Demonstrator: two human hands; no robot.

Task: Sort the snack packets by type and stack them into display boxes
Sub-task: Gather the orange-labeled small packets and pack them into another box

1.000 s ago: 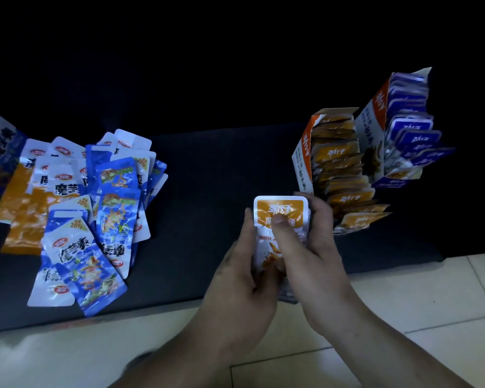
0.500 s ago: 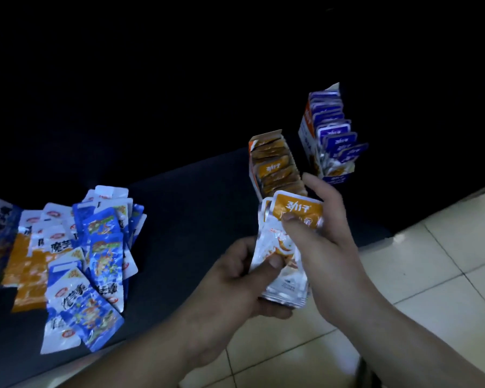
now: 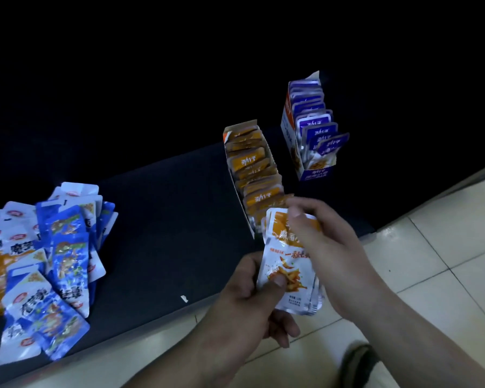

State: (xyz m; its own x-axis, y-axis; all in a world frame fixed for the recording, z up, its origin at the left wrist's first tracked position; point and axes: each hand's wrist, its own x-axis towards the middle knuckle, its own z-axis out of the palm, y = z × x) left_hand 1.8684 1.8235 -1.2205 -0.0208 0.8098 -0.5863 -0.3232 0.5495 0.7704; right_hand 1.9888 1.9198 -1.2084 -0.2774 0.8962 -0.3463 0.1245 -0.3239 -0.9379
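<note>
The left hand (image 3: 252, 298) grips a small stack of orange packets (image 3: 289, 264) by its lower half, with the thumb pressed on the front face and the fingers (image 3: 283, 329) curled behind. The right hand (image 3: 319, 236) pinches the stack's top edge, its fingers bent over the orange band. The stack is held just near of the orange display box (image 3: 240, 197), which stands on the dark bench (image 3: 165, 219). The purple box (image 3: 315, 172) stands farther right, and the loose pile (image 3: 62, 247) lies well to the left.

The step looks like filing this stack into the orange box's near end, which the hands hide. It probably goes best if the edges are squared first, the orange bands kept uppermost and the stack tilted to match the row's lean. One hand should hold the row back so nothing spills. The foil likely slips, so a firm pinch matters.
</note>
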